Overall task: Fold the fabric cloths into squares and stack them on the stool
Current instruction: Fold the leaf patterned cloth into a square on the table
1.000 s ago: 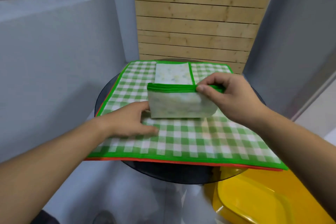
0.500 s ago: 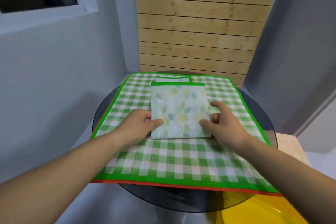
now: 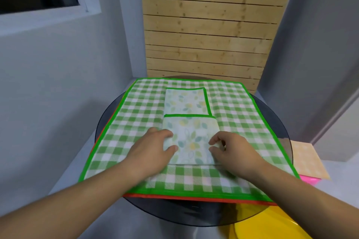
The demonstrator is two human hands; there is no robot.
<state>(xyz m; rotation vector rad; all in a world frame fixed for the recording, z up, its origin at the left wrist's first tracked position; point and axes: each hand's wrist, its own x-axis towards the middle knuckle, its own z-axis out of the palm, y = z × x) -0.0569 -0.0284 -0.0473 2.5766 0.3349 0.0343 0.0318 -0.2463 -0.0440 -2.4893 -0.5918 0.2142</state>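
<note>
Now left hand (image 3: 151,150), right hand (image 3: 234,151) grip cloth (image 3: 191,141) edges.

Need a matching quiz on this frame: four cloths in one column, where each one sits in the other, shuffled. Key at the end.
Column 1
1. floral cloth
2. green checked cloth
3. orange-edged cloth
4. peach cloth

Column 2
A. lying on the pink object to the right of the table
B. spread flat over the round table
C. gripped at its side edges by the left hand and right hand
D. only its edge showing, underneath another cloth

Pairs: 1-C, 2-B, 3-D, 4-A
</note>
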